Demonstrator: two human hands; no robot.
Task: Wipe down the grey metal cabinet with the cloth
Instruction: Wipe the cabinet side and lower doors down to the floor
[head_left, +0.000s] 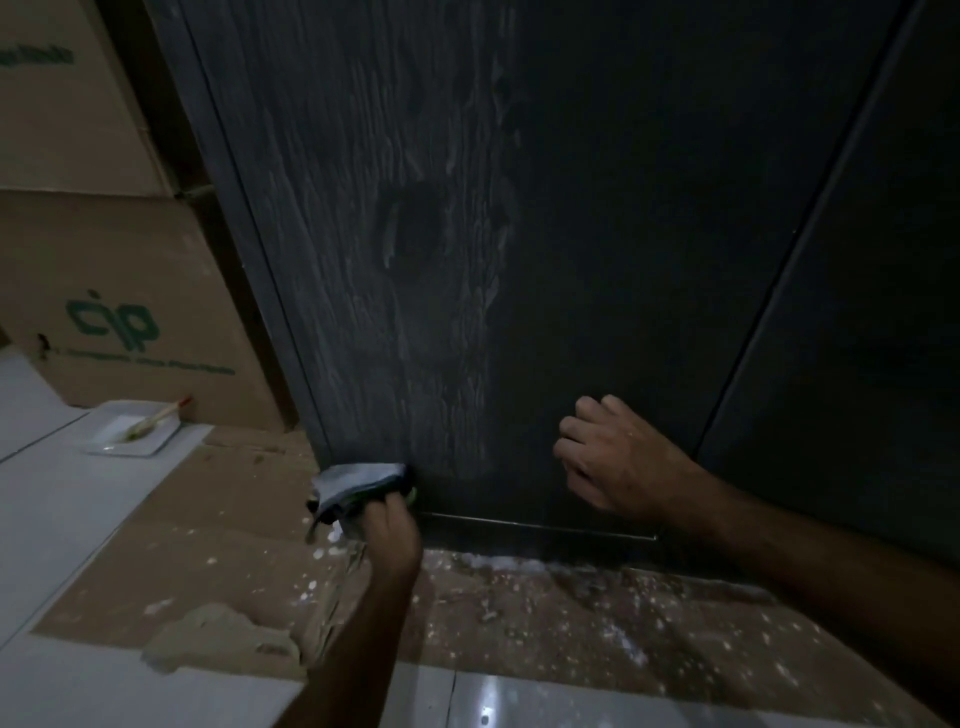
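The grey metal cabinet (597, 234) fills the upper middle of the head view, its left door streaked with pale vertical wipe marks around a dark patch. My left hand (387, 525) grips a bunched grey cloth (358, 480) and presses it against the bottom left corner of that door. My right hand (613, 457) rests flat on the lower door to the right of the cloth, fingers slightly curled, holding nothing. A thin seam separates this door from the darker door on the right.
Brown cardboard boxes (130, 312) with green print stand left of the cabinet. A white tray (132, 428) with a brush lies on the floor beside them. Cardboard sheets (519, 623) spattered with white specks cover the tiled floor below the cabinet.
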